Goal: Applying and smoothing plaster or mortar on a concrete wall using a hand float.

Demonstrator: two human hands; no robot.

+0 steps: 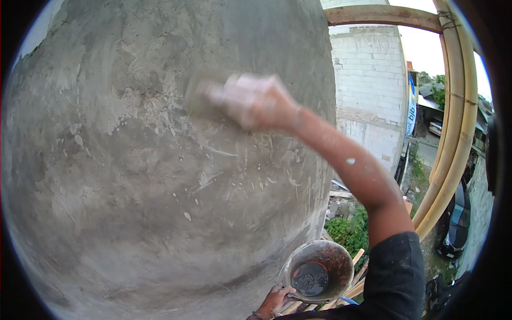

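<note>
My right hand [255, 101], smeared by motion and coated with pale plaster, is raised against the grey plastered wall [106, 186]. Its fingers look closed on a flat grey-brown tool [198, 96], too blurred to tell its exact kind. Low in the view, my left hand [276, 300] grips the near left rim of a bucket [341, 266], thumb over the edge. The bucket is tilted so that its inside shows. Dark wet grey mix [310, 278] lies at its bottom, and reddish-brown stains mark the inner wall.
Bamboo poles [458, 117] rise at the right, joined to a wooden crossbar [384, 17] at the top. More poles [356, 288] lie below the bucket. Beyond stand a white block wall [368, 80], green plants [346, 229] and a dark parked car [456, 224] far below.
</note>
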